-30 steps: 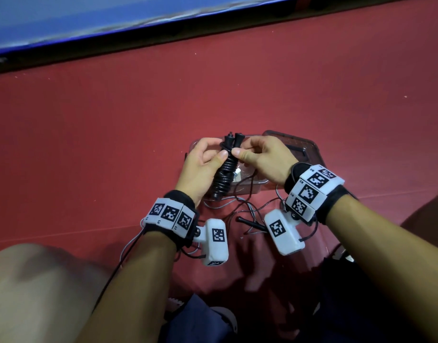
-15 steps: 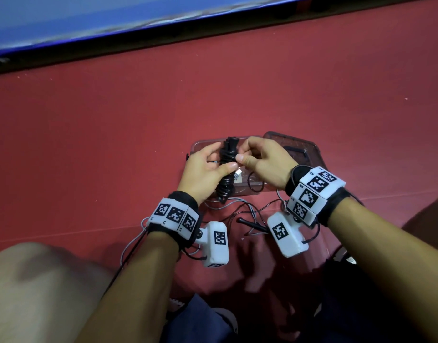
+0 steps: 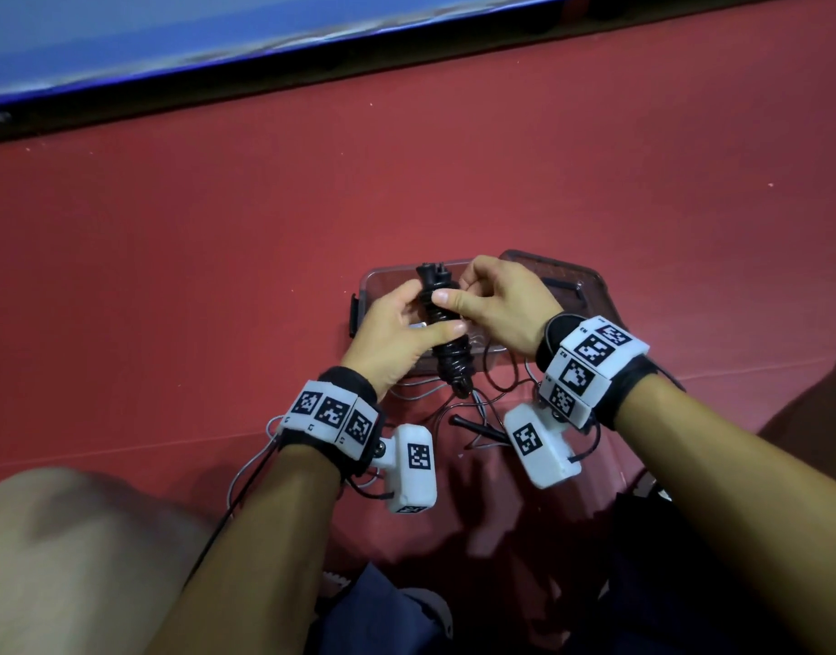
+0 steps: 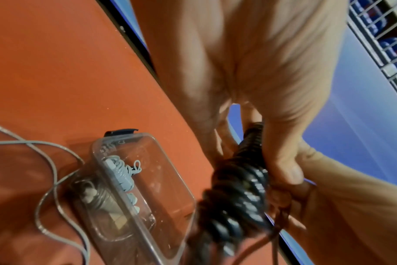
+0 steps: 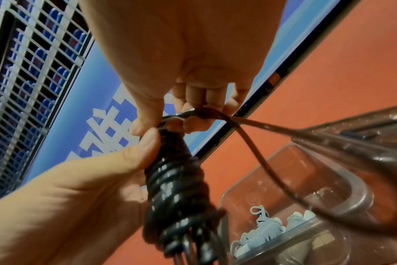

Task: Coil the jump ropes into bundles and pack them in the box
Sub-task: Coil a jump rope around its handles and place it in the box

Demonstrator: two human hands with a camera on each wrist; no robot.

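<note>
A black jump rope bundle point(image 3: 447, 345) point(image 4: 238, 188) point(image 5: 177, 179), cord wound tightly around its handles, is held upright above the clear plastic box point(image 3: 373, 278) point(image 4: 168, 161) point(image 5: 272, 179). My left hand point(image 3: 425, 314) grips the bundle's middle, thumb across the coils. My right hand point(image 3: 456, 288) pinches the loose black cord point(image 5: 249, 139) at the bundle's upper end; the cord loops away to the right. A coiled grey rope bundle point(image 4: 122, 172) point(image 5: 267, 227) lies inside the box.
The box stands on a red floor, its tinted lid point(image 3: 577, 286) point(image 5: 363, 134) lying just to the right. A loose grey rope point(image 3: 416, 394) point(image 4: 50, 161) and a black handle point(image 3: 477, 425) lie on the floor between box and knees. A blue barrier runs behind.
The black bundle has dropped a little toward the box. My right hand has carried the loose cord around the bundle's upper end, and my left thumb has shifted across the coils.
</note>
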